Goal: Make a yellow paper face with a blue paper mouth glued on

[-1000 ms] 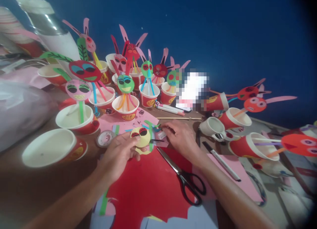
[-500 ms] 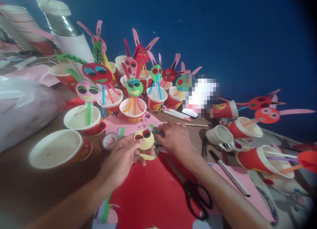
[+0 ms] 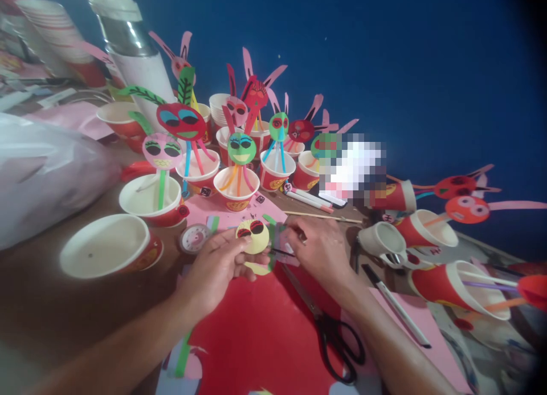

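My left hand (image 3: 217,264) pinches a round yellow paper face (image 3: 257,239) with black and red eyes between thumb and fingers. Just right of it, over paper scraps (image 3: 280,241), is my right hand (image 3: 320,247) with its fingers curled in. What those fingers hold, if anything, I cannot make out. Below both hands lies a red sheet of paper (image 3: 256,332), and a second yellow paper piece (image 3: 257,268) shows under my left fingers. Black-handled scissors (image 3: 339,338) rest on the red sheet, blades pointing toward my right hand. A tape roll (image 3: 194,238) sits left of my left hand.
Paper cups with straw-mounted paper faces, such as a green one (image 3: 241,149), stand behind the hands. An uncapped-looking marker (image 3: 397,306) lies at right on pink paper (image 3: 431,332). A white mug (image 3: 382,239), a thermos (image 3: 132,47) and a plastic bag (image 3: 47,178) surround the space.
The view has shifted slightly, so most things sit a little further right. My right hand's fingers have drawn in above the scraps. My left hand still holds the yellow face.
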{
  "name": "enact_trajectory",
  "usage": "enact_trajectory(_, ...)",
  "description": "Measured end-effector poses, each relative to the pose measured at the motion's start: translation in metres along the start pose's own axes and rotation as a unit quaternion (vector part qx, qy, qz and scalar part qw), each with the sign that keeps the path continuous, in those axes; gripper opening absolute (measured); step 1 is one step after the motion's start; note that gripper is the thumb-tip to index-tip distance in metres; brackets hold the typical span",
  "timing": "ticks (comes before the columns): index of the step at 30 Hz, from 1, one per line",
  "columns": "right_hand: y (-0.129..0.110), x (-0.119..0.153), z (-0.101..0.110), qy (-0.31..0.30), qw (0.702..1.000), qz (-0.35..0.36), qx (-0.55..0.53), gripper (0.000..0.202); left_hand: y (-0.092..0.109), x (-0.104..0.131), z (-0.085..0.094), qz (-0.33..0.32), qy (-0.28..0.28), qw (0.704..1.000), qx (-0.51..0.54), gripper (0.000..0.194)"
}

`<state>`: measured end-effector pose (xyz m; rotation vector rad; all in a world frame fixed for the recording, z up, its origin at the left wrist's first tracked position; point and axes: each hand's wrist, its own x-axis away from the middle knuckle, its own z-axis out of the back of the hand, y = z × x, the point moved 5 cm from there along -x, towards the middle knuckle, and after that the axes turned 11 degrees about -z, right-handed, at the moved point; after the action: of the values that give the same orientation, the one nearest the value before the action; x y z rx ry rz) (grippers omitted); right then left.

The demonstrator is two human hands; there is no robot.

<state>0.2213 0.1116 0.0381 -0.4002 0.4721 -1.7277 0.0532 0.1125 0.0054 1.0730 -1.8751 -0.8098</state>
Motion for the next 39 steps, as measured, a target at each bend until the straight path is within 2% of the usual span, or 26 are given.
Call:
enact_trajectory(4, 0.007, 0.010, 0.005, -0.040, 0.979, -0.067, -0.186, 0.019, -0.002, 0.000, 0.001, -0.013, -0.004, 1.000, -0.015, 0.012)
enact_trajectory(9, 0.007, 0.022, -0.015, -0.097, 0.904, -0.129, -0.395, 0.022, -0.001, 0.001, -0.003, -0.022, -0.016, 0.999, -0.037, 0.019)
enact_trajectory(13, 0.008, 0.028, -0.033, -0.119, 0.851, -0.164, -0.485, 0.021, 0.002, 0.001, -0.006, -0.030, -0.031, 0.998, -0.044, 0.019)
enact_trajectory(18, 0.007, 0.031, -0.037, -0.122, 0.815, -0.189, -0.535, 0.019, 0.003, 0.002, -0.005, -0.039, -0.035, 0.997, -0.057, 0.015)
enact_trajectory(24, 0.004, 0.034, -0.033, -0.121, 0.806, -0.187, -0.549, 0.014, 0.005, 0.002, -0.006, -0.057, -0.041, 0.994, -0.087, 0.016)
enact_trajectory(33, 0.003, 0.038, -0.029, -0.094, 0.825, -0.147, -0.537, 0.007, 0.009, 0.002, -0.008, -0.052, -0.044, 0.992, -0.110, 0.007)
enact_trajectory(36, -0.001, 0.038, -0.029, -0.092, 0.822, -0.150, -0.542, 0.006, 0.008, 0.002, -0.008, -0.043, -0.064, 0.989, -0.123, 0.013)
enact_trajectory(39, -0.005, 0.038, -0.029, -0.087, 0.836, -0.137, -0.524, 0.004, 0.008, 0.003, -0.009, -0.042, -0.082, 0.986, -0.139, 0.017)
